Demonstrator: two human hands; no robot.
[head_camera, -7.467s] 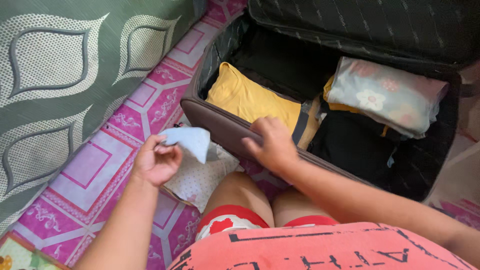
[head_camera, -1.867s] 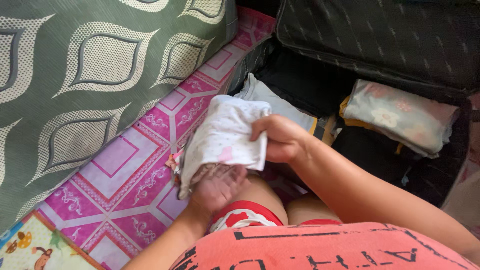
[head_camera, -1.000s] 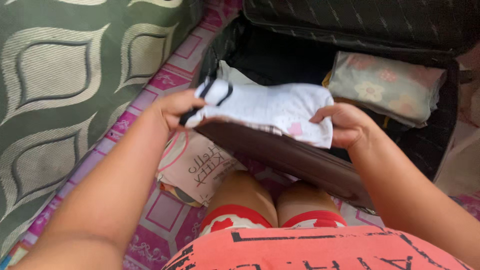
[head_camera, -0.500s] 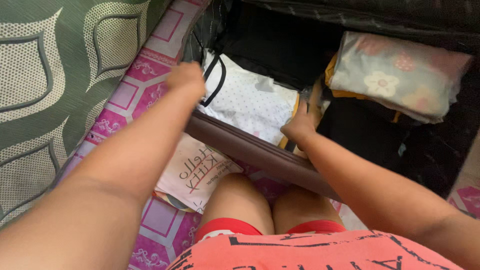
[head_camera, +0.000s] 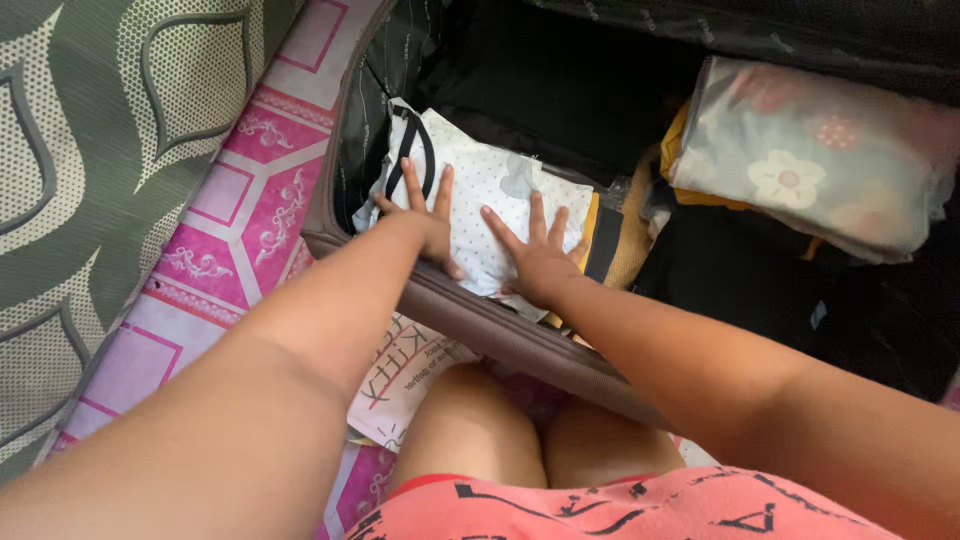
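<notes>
A folded white dotted garment (head_camera: 490, 185) with a black strap lies in the near left corner of the open dark suitcase (head_camera: 480, 325). My left hand (head_camera: 422, 215) rests flat on its left part, fingers spread. My right hand (head_camera: 535, 255) presses flat on its near right part, fingers apart too. Neither hand grips anything. A yellow garment (head_camera: 590, 225) shows as an edge under and to the right of the white one.
A folded floral cloth (head_camera: 810, 155) sits at the suitcase's right on dark clothes (head_camera: 730, 275). A pale printed garment (head_camera: 400, 385) lies on the pink patterned floor mat (head_camera: 230, 240) by my knees. A green patterned mattress (head_camera: 90, 140) runs along the left.
The white dotted garment was carried over the suitcase rim and laid on the yellow one. Both hands let go of it and now lie flat on top.
</notes>
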